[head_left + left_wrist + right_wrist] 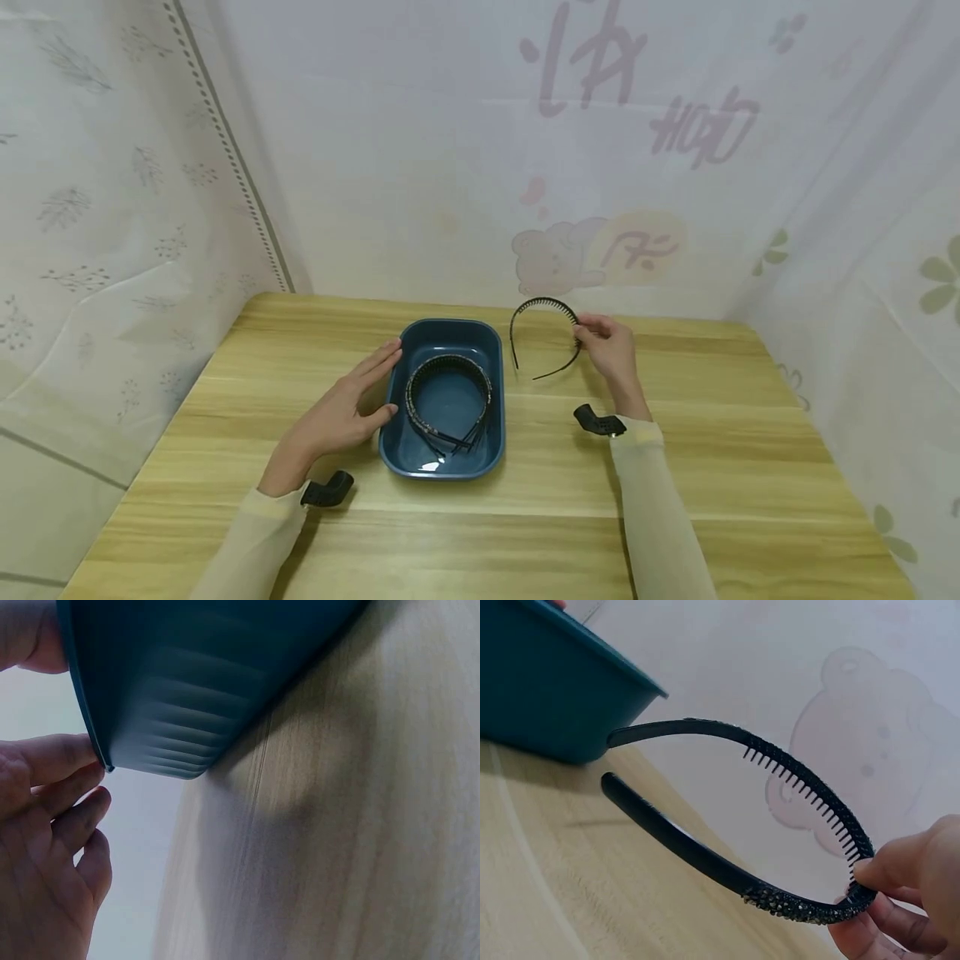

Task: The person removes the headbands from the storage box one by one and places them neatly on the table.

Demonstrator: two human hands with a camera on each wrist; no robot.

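My right hand (pixel 609 343) pinches a black toothed headband (pixel 802 774) by its side, just right of the blue basin. In the right wrist view the headband shows comb teeth inside and dark sparkling beads outside, its two ends pointing at the basin. The blue basin (pixel 442 477) stands on the table, with several stacked headbands (pixel 411 398) lying in it, ends toward me. At the basin's left rim rests my left hand (pixel 341 417), its fingers extended and thumb spread apart; in the left wrist view fingertips (pixel 75 754) touch the rim from outside.
The wooden table (pixel 720 500) carries the basin near its middle. A pale printed curtain (pixel 420 167) hangs behind the table's back edge and along both sides. Each wrist wears a black camera mount (pixel 597 420) over a light sleeve.
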